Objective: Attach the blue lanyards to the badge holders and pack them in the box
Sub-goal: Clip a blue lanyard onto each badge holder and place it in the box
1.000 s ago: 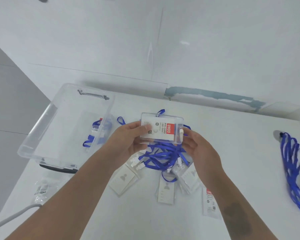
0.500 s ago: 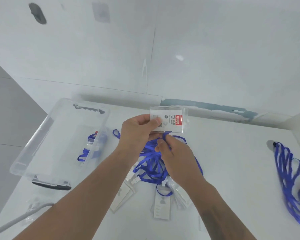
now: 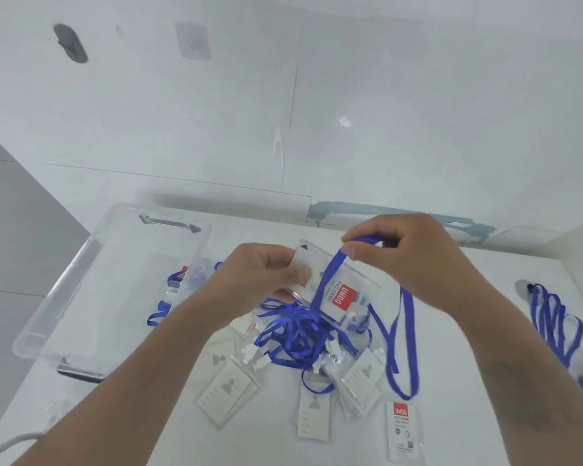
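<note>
My left hand (image 3: 266,274) grips a clear badge holder (image 3: 342,290) with a red label, tilted above the table. My right hand (image 3: 404,253) pinches a blue lanyard (image 3: 330,274) lifted over the holder; its loop hangs down to the right (image 3: 403,348). Below lies a tangled pile of blue lanyards (image 3: 297,334) with several loose badge holders (image 3: 226,388). The clear plastic box (image 3: 81,297) stands at the left with a lanyard and holder inside (image 3: 172,290).
More blue lanyards (image 3: 552,317) lie at the table's right edge. A loose card with a red label (image 3: 403,428) sits near the front. A white wall rises behind the table. A white cable (image 3: 4,445) crosses the lower left corner.
My right hand has risen from under the holder, pulling a blue lanyard up out of the pile. The holder in my left hand has tilted and dropped slightly.
</note>
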A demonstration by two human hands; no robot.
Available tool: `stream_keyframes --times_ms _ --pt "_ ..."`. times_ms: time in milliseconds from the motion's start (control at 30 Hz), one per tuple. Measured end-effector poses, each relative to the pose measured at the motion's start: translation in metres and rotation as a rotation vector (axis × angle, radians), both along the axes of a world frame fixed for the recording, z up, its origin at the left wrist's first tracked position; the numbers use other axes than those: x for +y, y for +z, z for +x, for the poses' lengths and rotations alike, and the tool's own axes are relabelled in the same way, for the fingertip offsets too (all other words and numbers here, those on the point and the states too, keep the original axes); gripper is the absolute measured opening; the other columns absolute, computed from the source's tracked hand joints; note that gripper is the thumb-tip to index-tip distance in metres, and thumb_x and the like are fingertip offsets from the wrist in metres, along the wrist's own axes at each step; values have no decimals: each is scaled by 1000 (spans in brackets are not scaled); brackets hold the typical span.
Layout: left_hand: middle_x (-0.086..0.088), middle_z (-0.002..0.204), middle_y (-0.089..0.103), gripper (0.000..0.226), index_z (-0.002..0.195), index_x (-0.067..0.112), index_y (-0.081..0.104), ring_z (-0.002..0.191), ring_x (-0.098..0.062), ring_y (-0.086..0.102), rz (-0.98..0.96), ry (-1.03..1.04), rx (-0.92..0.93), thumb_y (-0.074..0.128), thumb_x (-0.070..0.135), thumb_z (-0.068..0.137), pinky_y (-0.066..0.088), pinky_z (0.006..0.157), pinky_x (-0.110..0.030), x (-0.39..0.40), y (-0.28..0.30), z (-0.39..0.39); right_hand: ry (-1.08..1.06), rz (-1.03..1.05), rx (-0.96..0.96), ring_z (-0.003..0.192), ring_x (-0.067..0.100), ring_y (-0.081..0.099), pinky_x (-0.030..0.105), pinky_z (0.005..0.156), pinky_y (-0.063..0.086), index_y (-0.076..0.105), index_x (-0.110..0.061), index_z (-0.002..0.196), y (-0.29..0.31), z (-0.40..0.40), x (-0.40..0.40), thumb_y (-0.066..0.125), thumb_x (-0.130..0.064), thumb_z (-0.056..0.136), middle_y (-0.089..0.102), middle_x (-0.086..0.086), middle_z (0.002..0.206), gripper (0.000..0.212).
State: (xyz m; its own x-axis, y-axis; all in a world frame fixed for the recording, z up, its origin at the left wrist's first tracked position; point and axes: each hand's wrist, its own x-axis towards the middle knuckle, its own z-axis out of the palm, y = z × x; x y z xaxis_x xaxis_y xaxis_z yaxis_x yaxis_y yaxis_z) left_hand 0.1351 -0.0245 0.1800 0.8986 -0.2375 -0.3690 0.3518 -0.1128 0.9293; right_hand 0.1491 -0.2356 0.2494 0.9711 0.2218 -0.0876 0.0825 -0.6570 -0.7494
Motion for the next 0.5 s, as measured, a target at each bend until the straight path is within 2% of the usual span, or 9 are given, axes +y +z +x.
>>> stream_keyframes --times_ms 67,133,167,233,300,367,433,500 --pt "-10 93 76 9 91 12 77 81 -22 71 -208 -33 62 69 13 86 60 77 -29 3 5 -4 -94 218 89 58 -2 57 8 58 43 77 -29 84 -11 6 -8 74 -24 84 73 -15 72 6" --pt "-11 91 75 13 89 8 76 76 -19 71 -397 54 121 69 16 80 61 69 -25 2 9 -5 -182 323 134 62 18 55 26 59 46 79 -27 83 -28 5 -9 69 -23 88 73 1 73 11" --pt "-11 89 74 14 88 8 76 73 -18 71 -458 129 151 70 16 78 60 65 -23 0 10 -3 -218 325 151 57 21 48 29 55 41 79 -26 80 -38 1 -6 65 -21 91 69 7 66 18" --pt "-9 87 75 13 90 7 75 70 -16 72 -503 296 193 70 14 80 59 61 -21 -3 8 1 -252 280 187 48 17 33 24 47 29 72 -22 66 -55 -12 6 59 -21 94 52 1 49 31" --pt "-9 91 76 14 96 6 74 76 -19 73 -437 409 190 72 13 84 59 64 -22 -6 4 5 -198 222 202 48 15 30 25 48 28 65 -22 62 -66 -30 22 57 -27 96 43 -4 48 35" --pt "-8 92 77 13 96 7 75 80 -21 75 -279 473 154 74 15 85 59 70 -25 -9 -1 7 -97 141 165 52 6 42 20 54 36 62 -36 71 -72 -48 34 53 -31 98 53 -4 60 29" --pt "-4 86 78 8 92 11 76 77 -19 75 -108 489 96 75 15 85 60 71 -26 -12 -4 5 7 -54 72 66 1 50 14 63 37 54 -40 77 -71 -57 36 47 -35 100 54 -14 69 24" --pt "1 78 78 2 86 16 76 73 -18 75 16 467 37 75 14 85 61 68 -25 -13 -6 2 93 -286 -5 75 1 49 18 70 37 56 -39 89 -62 -59 36 43 -39 101 52 -18 77 18"
